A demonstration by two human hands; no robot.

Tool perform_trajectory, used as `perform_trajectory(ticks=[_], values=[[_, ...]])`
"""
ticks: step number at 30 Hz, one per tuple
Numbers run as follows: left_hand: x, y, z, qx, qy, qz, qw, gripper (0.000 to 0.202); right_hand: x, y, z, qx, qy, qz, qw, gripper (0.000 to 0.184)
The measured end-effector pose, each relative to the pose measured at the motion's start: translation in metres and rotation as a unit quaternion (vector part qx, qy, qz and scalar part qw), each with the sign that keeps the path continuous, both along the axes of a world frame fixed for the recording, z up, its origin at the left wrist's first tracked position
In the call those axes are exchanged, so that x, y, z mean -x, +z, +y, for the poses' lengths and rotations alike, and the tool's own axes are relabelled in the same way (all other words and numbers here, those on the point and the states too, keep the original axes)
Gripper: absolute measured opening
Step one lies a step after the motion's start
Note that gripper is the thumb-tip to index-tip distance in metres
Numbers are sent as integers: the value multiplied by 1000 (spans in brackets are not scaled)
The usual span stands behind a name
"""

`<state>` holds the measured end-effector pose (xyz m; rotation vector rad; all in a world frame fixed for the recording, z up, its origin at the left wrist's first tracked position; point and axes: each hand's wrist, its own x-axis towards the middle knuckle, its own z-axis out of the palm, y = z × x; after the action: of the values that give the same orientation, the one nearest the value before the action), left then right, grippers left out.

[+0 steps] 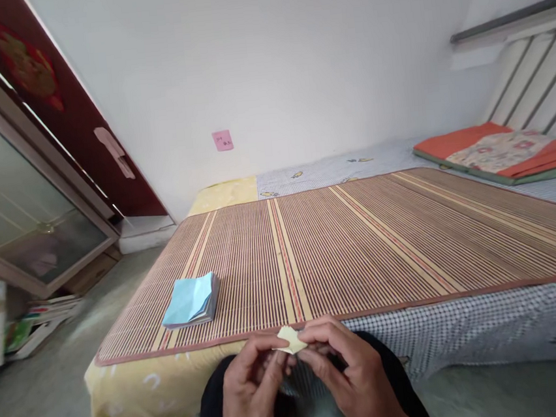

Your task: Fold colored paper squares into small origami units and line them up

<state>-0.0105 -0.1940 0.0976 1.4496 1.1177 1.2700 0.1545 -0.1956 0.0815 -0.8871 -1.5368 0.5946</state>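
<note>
Between my two hands is a small piece of folded pale yellow paper [291,339], just in front of the bed's near edge. My left hand [255,381] pinches its left side between thumb and fingers. On the other side, the thumb and fingers of my right hand [347,366] grip the right edge. Part of the paper is hidden behind the fingertips. A stack of light blue paper sheets [191,301] lies on the striped mat to the left, apart from both hands, with its upper sheets slightly curled.
The striped mat [370,245] covers most of the bed, over yellow and checked sheets. A folded orange and floral quilt [503,151] lies at the far right by the white headboard. Books [43,323] lie on the floor at left, near a glass-panelled door [25,193].
</note>
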Motion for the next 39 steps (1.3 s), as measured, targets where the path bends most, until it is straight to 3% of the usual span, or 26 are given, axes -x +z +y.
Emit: perform_trajectory(ticks=[4,11,16,20,23,28,35,39], values=[[-3,3,2,36,-11,-57,998,15,2,0,-4,74,37,63,995,4],[-6,8,5,29,20,-52,998,17,6,5,-4,47,0,43,998,15],[-6,3,1,14,25,-35,999,17,9,4,-4,72,-6,99,992,13],[-6,-2,1,79,30,-104,991,20,8,-1,-5,124,5,117,985,8],[-6,-2,3,113,15,-102,988,26,7,1,-5,148,17,123,981,12],[-5,5,2,87,-15,-53,995,23,6,9,-3,182,100,156,966,16],[-10,4,4,106,-32,-74,991,29,3,7,1,127,45,53,989,24],[-11,0,7,103,-40,-74,991,30,2,1,4,136,43,42,989,22]])
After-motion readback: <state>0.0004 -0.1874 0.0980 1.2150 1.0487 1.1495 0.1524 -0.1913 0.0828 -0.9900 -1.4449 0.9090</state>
